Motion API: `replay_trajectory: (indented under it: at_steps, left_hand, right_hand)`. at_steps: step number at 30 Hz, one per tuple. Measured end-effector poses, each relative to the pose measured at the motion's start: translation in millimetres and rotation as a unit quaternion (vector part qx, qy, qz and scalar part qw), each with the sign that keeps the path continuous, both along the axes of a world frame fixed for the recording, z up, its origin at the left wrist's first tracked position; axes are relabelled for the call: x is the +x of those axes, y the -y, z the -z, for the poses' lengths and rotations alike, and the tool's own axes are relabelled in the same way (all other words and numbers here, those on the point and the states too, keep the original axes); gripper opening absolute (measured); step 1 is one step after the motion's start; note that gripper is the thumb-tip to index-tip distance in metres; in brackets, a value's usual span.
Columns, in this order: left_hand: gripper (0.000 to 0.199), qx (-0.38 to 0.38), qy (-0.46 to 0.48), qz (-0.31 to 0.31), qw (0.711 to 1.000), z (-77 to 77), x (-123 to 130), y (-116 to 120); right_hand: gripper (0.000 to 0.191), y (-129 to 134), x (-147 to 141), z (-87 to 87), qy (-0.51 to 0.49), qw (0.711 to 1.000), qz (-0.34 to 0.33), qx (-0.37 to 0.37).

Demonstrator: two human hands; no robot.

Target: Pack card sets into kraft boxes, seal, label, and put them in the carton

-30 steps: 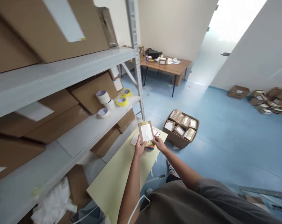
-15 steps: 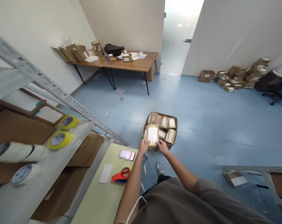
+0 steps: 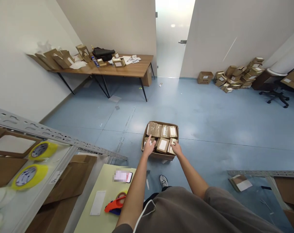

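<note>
An open cardboard carton (image 3: pixel 161 156) stands on the blue floor, filled with several small taped boxes bearing white labels. One labelled box (image 3: pixel 163 145) lies in its front row, between my two hands. My left hand (image 3: pixel 149 147) is over the carton's front left part, fingers apart, with a small box beneath it. At the front right, my right hand (image 3: pixel 176 148) is beside a taped box (image 3: pixel 171 146), its fingertips near that box's right side; a firm grip cannot be made out.
Left of my legs, a pale yellow tabletop (image 3: pixel 93 200) holds a phone (image 3: pixel 129 177), an orange tape dispenser (image 3: pixel 115 204) and a white card (image 3: pixel 97 203). A metal shelf (image 3: pixel 62 174) carries tape rolls. Behind stand a wooden table (image 3: pixel 137 68) and piled boxes (image 3: pixel 234 77).
The labelled box that both hands held above the carton is now down among the others. My hands have moved apart, and the camera view has shifted.
</note>
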State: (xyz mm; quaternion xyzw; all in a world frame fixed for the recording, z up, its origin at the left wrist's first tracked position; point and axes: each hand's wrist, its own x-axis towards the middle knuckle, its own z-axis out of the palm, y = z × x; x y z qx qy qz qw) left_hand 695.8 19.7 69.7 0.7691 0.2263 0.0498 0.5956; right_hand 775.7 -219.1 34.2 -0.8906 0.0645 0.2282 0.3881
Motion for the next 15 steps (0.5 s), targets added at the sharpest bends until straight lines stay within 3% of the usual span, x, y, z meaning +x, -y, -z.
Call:
replay_trajectory:
  at_steps: [4, 8, 11, 15]
  left_hand:
    - [0.071, -0.021, 0.000, -0.032, 0.999, -6.0, -17.8, -1.8]
    - [0.069, -0.046, 0.019, -0.062, 0.997, -14.1, -49.0, -5.9]
    - [0.065, -0.047, 0.025, -0.086, 0.995, -24.4, -86.2, -12.4]
    - [0.062, -0.031, 0.035, -0.136, 0.990, -39.0, -158.0, -23.0]
  right_hand:
    - [0.050, -10.0, -1.8, -8.2, 0.043, 0.995, 0.033, 0.082]
    - [0.047, -34.0, -16.3, -23.7, 0.107, 0.978, 0.021, 0.175]
    - [0.047, -57.3, -41.4, -35.5, 0.137, 0.966, -0.021, 0.219]
    - [0.048, -92.7, -97.3, -50.9, 0.147, 0.952, -0.101, 0.248]
